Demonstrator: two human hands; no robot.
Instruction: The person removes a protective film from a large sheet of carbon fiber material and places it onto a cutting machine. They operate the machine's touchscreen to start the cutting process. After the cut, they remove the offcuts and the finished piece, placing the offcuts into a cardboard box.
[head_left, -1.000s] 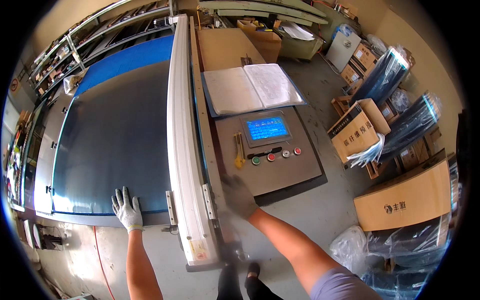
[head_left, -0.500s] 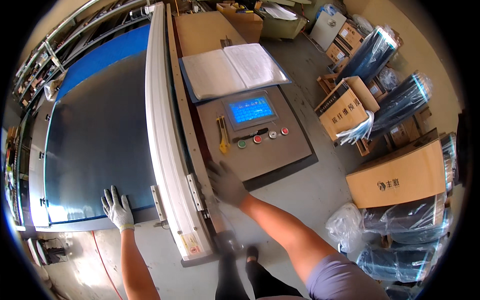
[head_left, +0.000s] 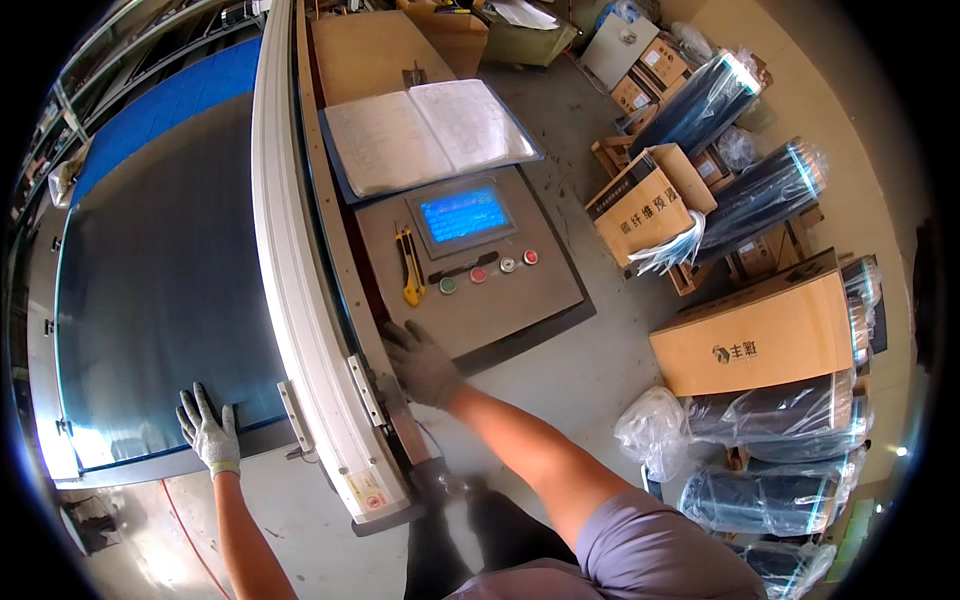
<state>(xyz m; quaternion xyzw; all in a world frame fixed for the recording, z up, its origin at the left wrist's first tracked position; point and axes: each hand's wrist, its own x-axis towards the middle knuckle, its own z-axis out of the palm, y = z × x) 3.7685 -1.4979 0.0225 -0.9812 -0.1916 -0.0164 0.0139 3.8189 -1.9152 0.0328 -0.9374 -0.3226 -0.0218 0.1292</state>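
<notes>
Over the near edge of a glossy dark sheet (head_left: 165, 290), we see the gloved left hand (head_left: 212, 437) with fingers outstretched, grasping nothing. The sheet lies flat, left of a long white rail (head_left: 283, 230). Right of the rail, our gloved right hand (head_left: 424, 368), fingers loosely extended and empty, is by a control panel (head_left: 500, 312); we cannot tell whether they touch.

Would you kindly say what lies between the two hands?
The head view shows a white beam, flanked by metal brackets, between the left hand and right hand.
</notes>
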